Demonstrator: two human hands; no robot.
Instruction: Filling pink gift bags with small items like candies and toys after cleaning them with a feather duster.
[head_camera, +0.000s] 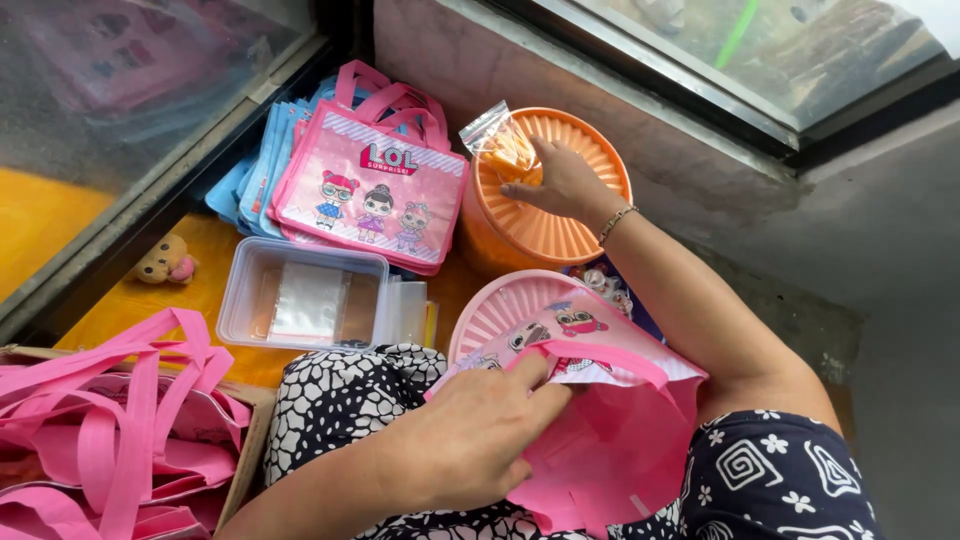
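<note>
right hand (562, 183) arm stretched forward, fingers pinching small clear zip bag (497, 143) over orange ribbed lid (570, 225) | left hand (470, 435) curled, gripping open pink tote bag (600, 430) on lap | tote's inside hidden, bag contents unclear

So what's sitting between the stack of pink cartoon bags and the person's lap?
In the head view, a clear plastic box holding small clear packets lies between the bag stack and the lap.

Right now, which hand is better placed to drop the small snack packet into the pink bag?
Probably the right hand: it already pinches the clear packet over the orange lid. The left hand is busy holding the pink bag open on the lap.
</note>
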